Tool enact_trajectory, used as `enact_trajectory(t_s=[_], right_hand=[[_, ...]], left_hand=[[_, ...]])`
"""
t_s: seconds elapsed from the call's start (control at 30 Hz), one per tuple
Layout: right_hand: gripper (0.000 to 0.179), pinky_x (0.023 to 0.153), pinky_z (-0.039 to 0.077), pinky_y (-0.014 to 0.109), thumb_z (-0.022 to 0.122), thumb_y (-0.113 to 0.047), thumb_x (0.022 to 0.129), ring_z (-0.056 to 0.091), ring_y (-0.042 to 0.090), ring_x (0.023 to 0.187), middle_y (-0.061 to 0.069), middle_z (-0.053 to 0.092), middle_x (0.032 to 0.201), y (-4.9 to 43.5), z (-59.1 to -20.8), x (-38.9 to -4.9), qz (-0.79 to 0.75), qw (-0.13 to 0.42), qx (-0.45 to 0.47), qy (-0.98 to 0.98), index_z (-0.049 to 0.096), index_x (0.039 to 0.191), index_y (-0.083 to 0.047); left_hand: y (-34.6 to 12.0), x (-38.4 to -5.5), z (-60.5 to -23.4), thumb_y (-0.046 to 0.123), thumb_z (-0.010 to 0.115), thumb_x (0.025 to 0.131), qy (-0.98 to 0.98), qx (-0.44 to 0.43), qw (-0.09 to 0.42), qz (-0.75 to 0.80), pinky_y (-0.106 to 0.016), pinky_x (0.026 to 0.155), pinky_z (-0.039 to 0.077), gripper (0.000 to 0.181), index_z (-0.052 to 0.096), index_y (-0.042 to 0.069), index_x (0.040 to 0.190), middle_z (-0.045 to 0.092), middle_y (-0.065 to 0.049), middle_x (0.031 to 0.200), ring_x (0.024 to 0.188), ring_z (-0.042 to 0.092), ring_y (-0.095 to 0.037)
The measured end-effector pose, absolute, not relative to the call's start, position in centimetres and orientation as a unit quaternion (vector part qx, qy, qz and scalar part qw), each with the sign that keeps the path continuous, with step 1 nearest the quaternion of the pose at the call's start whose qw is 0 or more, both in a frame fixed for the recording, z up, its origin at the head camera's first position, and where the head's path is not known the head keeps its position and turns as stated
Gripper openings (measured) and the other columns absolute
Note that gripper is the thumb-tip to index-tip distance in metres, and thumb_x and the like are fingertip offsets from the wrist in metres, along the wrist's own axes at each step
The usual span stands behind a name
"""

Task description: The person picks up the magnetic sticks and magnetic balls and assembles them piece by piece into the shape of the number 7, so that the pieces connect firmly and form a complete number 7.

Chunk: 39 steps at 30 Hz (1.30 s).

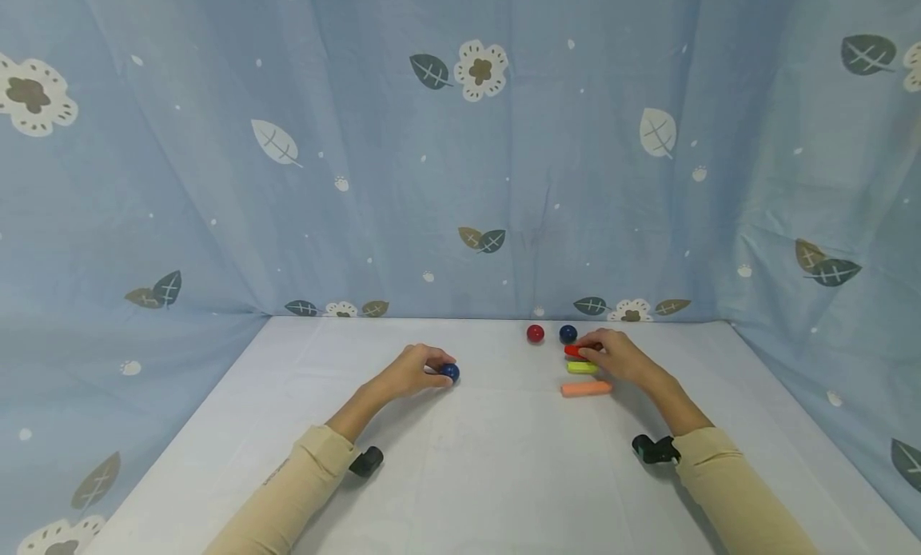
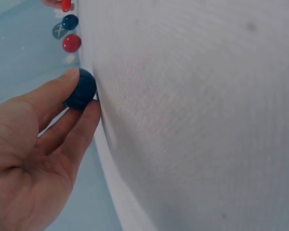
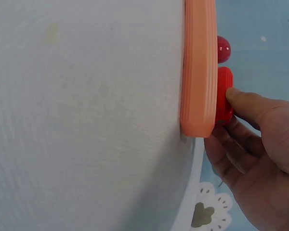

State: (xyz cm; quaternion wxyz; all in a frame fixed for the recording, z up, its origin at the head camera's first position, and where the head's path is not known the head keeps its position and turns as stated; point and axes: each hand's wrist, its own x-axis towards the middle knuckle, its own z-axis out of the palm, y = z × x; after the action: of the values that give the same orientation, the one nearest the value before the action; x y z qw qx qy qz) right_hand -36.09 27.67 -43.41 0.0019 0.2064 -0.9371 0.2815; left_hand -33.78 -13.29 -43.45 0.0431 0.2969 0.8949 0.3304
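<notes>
My left hand (image 1: 417, 370) pinches a dark blue ball (image 1: 450, 372) between thumb and fingers, low over the white table. In the left wrist view the thumb lies on one side of the blue ball (image 2: 83, 90) and fingertips on the other. To the right, my right hand (image 1: 612, 353) pinches a short, glossy red stick (image 1: 572, 350) near its end. The thumb rests on the red stick (image 3: 225, 96) in the right wrist view, where an orange stick partly covers it. Just in front of that hand lies a yellow-green stick (image 1: 582, 368), its right end close to the hand.
A ridged orange stick (image 1: 586, 389) lies nearer the front on the white table (image 1: 504, 467). At the back stand a red ball (image 1: 536, 333) and another dark blue ball (image 1: 568, 333). Behind the table hangs a blue patterned curtain (image 1: 388, 187).
</notes>
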Motion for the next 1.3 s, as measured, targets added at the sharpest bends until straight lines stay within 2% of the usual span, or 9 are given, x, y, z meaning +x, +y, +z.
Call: enact_trajectory(t_s=[0.27, 0.63, 0.83, 1.3], right_hand=[[0.02, 0.082, 0.057, 0.038, 0.063, -0.011, 0.095, 0.063, 0.02, 0.092, 0.01, 0.069, 0.1, 27.2, -42.9, -36.0, 0.277, 0.009, 0.222, -0.935, 0.07, 0.11, 0.0], [0.019, 0.074, 0.052, 0.023, 0.067, -0.013, 0.093, 0.059, 0.016, 0.087, 0.004, 0.066, 0.095, 25.6, -42.1, -35.2, 0.284, 0.007, 0.236, -0.929, 0.072, 0.108, -0.003], [0.018, 0.074, 0.052, 0.024, 0.067, -0.013, 0.093, 0.058, 0.016, 0.086, 0.004, 0.066, 0.092, 24.6, -41.9, -34.8, 0.277, 0.007, 0.251, -0.927, 0.072, 0.107, -0.004], [0.015, 0.074, 0.052, 0.021, 0.067, -0.011, 0.092, 0.057, 0.013, 0.084, 0.001, 0.069, 0.092, 22.9, -41.8, -34.5, 0.286, 0.001, 0.286, -0.915, 0.074, 0.105, -0.006]], left_hand=[[-13.1, -33.6, -43.3, 0.016, 0.075, 0.087, 0.897, 0.29, 0.044, 0.329, -0.036, 0.091, 0.056, 0.036, 0.068, 0.002, 0.12, 0.074, -0.01, 0.108, 0.102, 0.07, -0.022], [-13.1, -33.4, -43.3, 0.014, 0.074, 0.087, 0.897, 0.292, 0.042, 0.33, -0.034, 0.088, 0.057, 0.035, 0.068, 0.002, 0.119, 0.074, -0.011, 0.108, 0.102, 0.07, -0.023], [-13.0, -33.3, -43.0, 0.012, 0.074, 0.087, 0.895, 0.29, 0.045, 0.337, -0.03, 0.087, 0.058, 0.034, 0.069, 0.002, 0.118, 0.074, -0.012, 0.11, 0.103, 0.07, -0.024], [-13.0, -33.2, -43.0, 0.009, 0.075, 0.086, 0.89, 0.29, 0.051, 0.347, -0.03, 0.087, 0.058, 0.033, 0.069, 0.001, 0.118, 0.073, -0.013, 0.111, 0.105, 0.069, -0.025]])
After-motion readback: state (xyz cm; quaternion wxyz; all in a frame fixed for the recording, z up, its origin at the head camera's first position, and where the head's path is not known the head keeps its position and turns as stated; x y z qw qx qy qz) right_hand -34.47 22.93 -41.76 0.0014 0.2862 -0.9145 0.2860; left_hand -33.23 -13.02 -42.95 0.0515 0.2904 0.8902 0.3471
